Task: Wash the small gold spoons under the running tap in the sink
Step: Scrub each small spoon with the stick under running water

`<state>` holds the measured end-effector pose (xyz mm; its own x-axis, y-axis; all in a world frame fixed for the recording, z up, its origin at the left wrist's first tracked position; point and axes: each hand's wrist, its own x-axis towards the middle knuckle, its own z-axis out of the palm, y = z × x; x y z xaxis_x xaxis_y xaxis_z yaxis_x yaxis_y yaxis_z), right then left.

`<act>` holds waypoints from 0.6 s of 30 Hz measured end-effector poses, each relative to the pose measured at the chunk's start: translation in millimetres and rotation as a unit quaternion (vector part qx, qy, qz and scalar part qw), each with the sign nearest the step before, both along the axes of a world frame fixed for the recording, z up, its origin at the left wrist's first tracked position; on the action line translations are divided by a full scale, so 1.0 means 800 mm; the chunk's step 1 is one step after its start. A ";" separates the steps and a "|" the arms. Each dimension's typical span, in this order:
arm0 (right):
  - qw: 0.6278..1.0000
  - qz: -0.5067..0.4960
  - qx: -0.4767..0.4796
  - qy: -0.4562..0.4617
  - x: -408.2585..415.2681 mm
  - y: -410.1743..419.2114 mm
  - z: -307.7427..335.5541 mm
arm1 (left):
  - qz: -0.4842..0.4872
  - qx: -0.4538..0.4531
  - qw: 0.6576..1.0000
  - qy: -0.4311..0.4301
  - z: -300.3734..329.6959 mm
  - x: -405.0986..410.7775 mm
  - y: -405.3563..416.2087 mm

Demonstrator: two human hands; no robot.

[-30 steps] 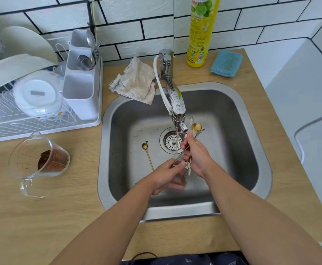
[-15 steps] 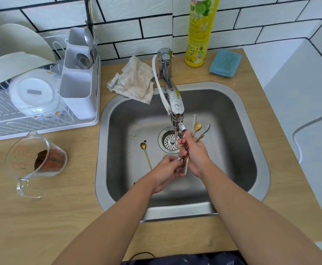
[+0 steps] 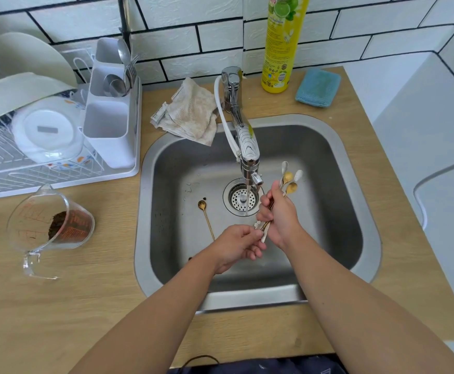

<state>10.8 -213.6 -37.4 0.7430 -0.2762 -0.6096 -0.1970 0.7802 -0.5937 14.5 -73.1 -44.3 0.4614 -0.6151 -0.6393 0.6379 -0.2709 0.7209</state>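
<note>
Rinsing goes best if the sink [image 3: 366, 211] catches the drips and the tap [image 3: 247, 149] stream hits the bowls, so the bunch should tilt left into the water. Right hand [image 3: 281, 214] is clamped round the spoons [image 3: 289, 182], bowls fanned just right of the stream. Left hand [image 3: 236, 245] pinches the handle ends below. One spoon [image 3: 205, 215] lies loose on the sink floor, left of both hands.
</note>
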 end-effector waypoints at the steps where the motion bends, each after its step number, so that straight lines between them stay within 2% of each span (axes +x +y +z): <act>1: 1.000 -0.008 -0.001 0.001 0.000 -0.001 0.000 | -0.004 0.000 1.000 0.006 0.000 0.001 0.001; 4: 0.999 -0.042 -0.004 0.010 0.001 -0.007 -0.002 | -0.002 0.032 0.999 -0.012 0.001 0.009 0.008; 6: 0.998 -0.063 0.002 0.017 0.001 -0.014 -0.003 | 0.040 0.137 0.983 -0.114 -0.003 0.021 0.020; 7: 0.997 -0.072 0.005 0.022 0.001 -0.017 -0.004 | 0.060 0.220 0.951 -0.207 -0.007 0.030 0.028; 8: 0.997 -0.078 0.006 0.027 0.000 -0.020 -0.004 | 0.069 0.305 0.901 -0.302 -0.012 0.037 0.037; 9: 0.996 -0.081 0.006 0.031 -0.001 -0.021 -0.005 | 0.067 0.364 0.854 -0.366 -0.016 0.043 0.045; 10: 0.996 -0.081 0.005 0.033 -0.002 -0.021 -0.005 | 0.058 0.397 0.827 -0.393 -0.020 0.046 0.050; 11: 0.996 -0.079 0.005 0.035 -0.002 -0.020 -0.005 | 0.043 0.418 0.817 -0.395 -0.023 0.048 0.052; 15: 0.997 -0.066 0.005 0.041 -0.001 -0.015 -0.003 | -0.005 0.464 0.818 -0.339 -0.029 0.047 0.050; 18: 0.998 -0.055 -0.001 0.044 -0.002 -0.018 -0.002 | -0.016 0.475 0.814 -0.334 -0.030 0.048 0.049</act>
